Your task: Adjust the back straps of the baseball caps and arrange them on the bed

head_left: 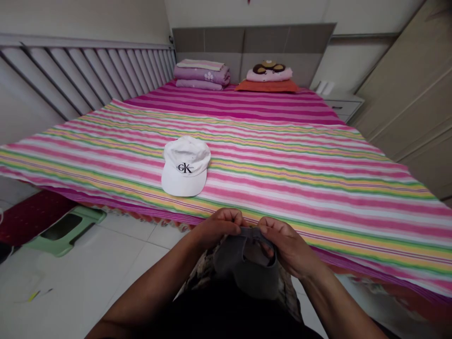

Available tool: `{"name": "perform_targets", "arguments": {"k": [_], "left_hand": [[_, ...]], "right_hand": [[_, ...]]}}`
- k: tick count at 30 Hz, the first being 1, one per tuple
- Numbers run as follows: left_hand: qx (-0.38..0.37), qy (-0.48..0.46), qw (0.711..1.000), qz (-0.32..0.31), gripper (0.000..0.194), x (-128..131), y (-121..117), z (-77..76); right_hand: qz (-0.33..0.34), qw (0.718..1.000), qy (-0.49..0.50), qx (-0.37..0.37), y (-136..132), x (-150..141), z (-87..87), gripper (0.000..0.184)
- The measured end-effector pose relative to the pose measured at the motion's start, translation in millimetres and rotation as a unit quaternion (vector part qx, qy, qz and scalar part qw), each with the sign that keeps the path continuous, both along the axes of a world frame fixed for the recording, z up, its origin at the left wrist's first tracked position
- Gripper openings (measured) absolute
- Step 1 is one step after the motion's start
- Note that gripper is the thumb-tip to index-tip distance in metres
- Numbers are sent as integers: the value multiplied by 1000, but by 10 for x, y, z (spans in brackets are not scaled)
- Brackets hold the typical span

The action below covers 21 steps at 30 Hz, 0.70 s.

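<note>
A grey cap [259, 280] hangs between my hands in front of my body, its back opening and strap facing up. My left hand [224, 226] pinches the left part of the strap between thumb and fingers. On the strap's other side, my right hand [286, 242] is closed in the same way, thumb on top. The strap's fastening is partly hidden by my fingers. Beyond them, a white cap [186, 162] with dark letters on its front lies on the striped bedsheet [300, 183], its brim toward me.
At the headboard [226, 42] sit folded purple bedding [201, 75] and a stack with an orange pillow [266, 86]. A slatted rail [106, 70] runs along the left. A green stool [67, 233] stands on the tiled floor at left, and a white nightstand [342, 104] at far right.
</note>
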<state>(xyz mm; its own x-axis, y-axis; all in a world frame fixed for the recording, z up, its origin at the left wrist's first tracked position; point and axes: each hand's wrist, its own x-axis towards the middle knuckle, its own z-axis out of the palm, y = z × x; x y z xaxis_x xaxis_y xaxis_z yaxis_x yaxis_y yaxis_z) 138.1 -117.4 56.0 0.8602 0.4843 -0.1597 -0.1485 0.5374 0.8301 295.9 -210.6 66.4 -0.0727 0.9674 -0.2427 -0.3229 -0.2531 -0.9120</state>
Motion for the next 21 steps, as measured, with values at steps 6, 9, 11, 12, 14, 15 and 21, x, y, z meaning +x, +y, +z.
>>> {"name": "perform_targets", "arguments": {"k": [6, 9, 11, 12, 14, 15, 21], "left_hand": [[-26, -21, 999, 5, 30, 4, 18, 11], [-9, -33, 999, 4, 27, -6, 20, 16], [2, -20, 1000, -4, 32, -2, 11, 25], [5, -2, 1000, -10, 35, 4, 5, 32], [15, 45, 998, -27, 33, 18, -8, 51], [21, 67, 997, -33, 29, 25, -13, 61], [-13, 44, 999, -16, 26, 35, 2, 75]], "right_hand": [[-18, 1000, -6, 3, 9, 6, 1, 31], [-19, 1000, -16, 4, 9, 26, 10, 31], [-15, 1000, -25, 11, 11, 31, 18, 31], [-10, 999, -30, 15, 13, 30, 23, 31], [-1, 999, -37, 20, 20, 21, 30, 31], [1, 999, -39, 21, 25, 16, 33, 32], [60, 996, -42, 48, 42, 45, 21, 36]]}}
